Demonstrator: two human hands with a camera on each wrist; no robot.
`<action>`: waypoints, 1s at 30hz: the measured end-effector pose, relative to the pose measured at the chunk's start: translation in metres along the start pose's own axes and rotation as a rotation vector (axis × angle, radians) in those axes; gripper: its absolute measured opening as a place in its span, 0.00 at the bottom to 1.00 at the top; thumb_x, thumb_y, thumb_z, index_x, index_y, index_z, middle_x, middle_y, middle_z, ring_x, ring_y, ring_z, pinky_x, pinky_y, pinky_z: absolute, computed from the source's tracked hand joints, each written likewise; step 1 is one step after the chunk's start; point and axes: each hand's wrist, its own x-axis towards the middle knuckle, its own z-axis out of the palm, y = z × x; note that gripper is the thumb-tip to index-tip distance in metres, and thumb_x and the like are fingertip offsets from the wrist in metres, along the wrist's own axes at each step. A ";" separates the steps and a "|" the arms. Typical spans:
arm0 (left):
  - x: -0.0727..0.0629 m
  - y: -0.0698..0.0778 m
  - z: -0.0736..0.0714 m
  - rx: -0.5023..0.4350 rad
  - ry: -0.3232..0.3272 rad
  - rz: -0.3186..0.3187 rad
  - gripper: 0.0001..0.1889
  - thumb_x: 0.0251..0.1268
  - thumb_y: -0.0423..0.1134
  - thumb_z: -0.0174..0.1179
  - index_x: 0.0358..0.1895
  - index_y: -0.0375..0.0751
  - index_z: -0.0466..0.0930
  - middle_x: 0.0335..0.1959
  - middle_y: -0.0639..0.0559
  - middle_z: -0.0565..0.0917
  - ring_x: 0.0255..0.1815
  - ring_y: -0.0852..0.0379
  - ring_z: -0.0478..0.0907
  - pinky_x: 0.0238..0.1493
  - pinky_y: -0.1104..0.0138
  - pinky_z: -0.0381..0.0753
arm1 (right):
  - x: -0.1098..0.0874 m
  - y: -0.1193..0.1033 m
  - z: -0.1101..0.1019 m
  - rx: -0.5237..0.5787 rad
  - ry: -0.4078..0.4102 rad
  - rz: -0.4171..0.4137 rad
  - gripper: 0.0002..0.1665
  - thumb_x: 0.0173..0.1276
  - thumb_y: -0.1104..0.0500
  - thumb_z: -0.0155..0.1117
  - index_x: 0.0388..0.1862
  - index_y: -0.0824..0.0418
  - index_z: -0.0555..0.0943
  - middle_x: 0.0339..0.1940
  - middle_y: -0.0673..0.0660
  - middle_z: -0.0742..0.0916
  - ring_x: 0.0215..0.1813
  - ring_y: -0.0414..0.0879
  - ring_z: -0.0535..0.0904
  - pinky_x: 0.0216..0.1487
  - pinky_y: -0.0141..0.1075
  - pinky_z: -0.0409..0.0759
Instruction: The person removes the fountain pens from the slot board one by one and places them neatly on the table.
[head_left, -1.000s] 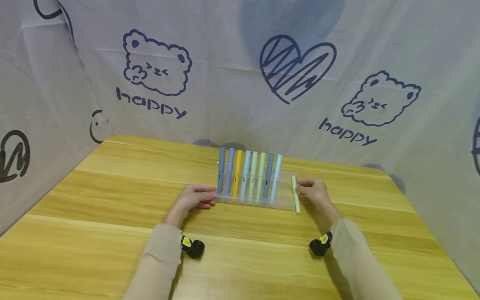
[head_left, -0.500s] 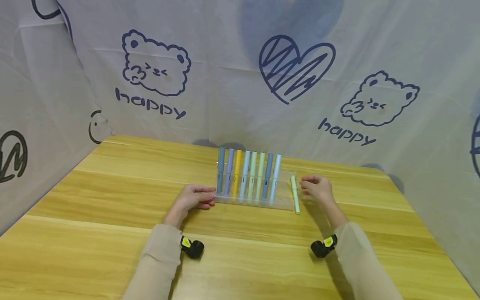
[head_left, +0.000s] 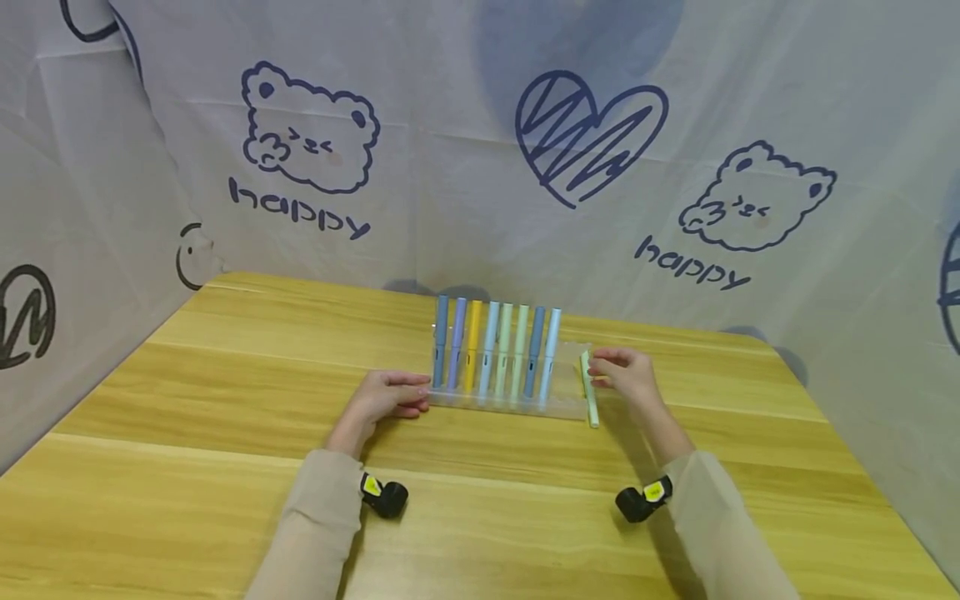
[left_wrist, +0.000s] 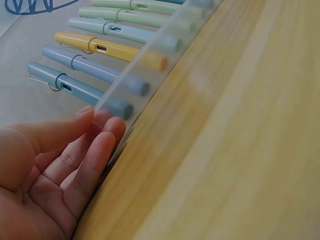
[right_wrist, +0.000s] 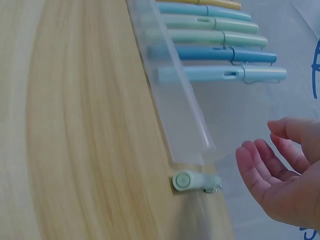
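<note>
A clear plastic pen holder stands on the wooden table, with several capped pens upright in a row in it. My left hand pinches the holder's left end; in the left wrist view, the thumb and fingers meet at its corner beside a blue-grey pen. Just past the holder's right end is a light green pen, its end facing the camera in the right wrist view. My right hand is by this pen's upper part, fingers loosely bent, with a gap between them and the pen in the right wrist view.
Behind the table hangs a white cloth printed with bears and a heart. A black wrist camera sits at the left cuff, another black camera at the right cuff.
My right hand drew away from the light green pen to the right, then came back left beside its upper part. The pen, the holder and my left hand have stayed in place.
</note>
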 end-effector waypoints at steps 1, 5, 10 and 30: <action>0.000 0.000 0.000 -0.002 -0.001 0.001 0.17 0.57 0.24 0.55 0.51 0.20 0.70 0.27 0.42 0.82 0.24 0.59 0.80 0.29 0.70 0.82 | 0.005 0.008 -0.001 0.022 -0.008 0.000 0.14 0.56 0.64 0.65 0.38 0.72 0.77 0.29 0.54 0.82 0.29 0.43 0.81 0.32 0.35 0.83; 0.000 0.000 0.000 -0.008 0.001 0.000 0.17 0.57 0.23 0.55 0.51 0.20 0.71 0.27 0.43 0.82 0.24 0.59 0.79 0.28 0.70 0.82 | 0.017 0.027 -0.002 0.070 -0.038 0.000 0.11 0.55 0.63 0.66 0.37 0.68 0.79 0.31 0.54 0.83 0.31 0.44 0.81 0.32 0.36 0.83; 0.000 0.000 -0.001 -0.007 0.002 0.001 0.17 0.57 0.24 0.55 0.51 0.20 0.71 0.27 0.43 0.82 0.24 0.59 0.79 0.28 0.70 0.82 | 0.015 0.025 0.008 0.085 -0.071 -0.029 0.13 0.55 0.64 0.66 0.38 0.70 0.79 0.32 0.56 0.83 0.33 0.45 0.81 0.33 0.38 0.83; 0.000 0.000 -0.001 -0.010 0.002 -0.002 0.17 0.57 0.24 0.55 0.51 0.20 0.70 0.27 0.43 0.82 0.24 0.59 0.79 0.28 0.70 0.82 | -0.029 -0.044 0.057 -0.005 -0.088 -0.043 0.16 0.59 0.72 0.58 0.43 0.83 0.72 0.31 0.52 0.83 0.33 0.37 0.78 0.39 0.37 0.82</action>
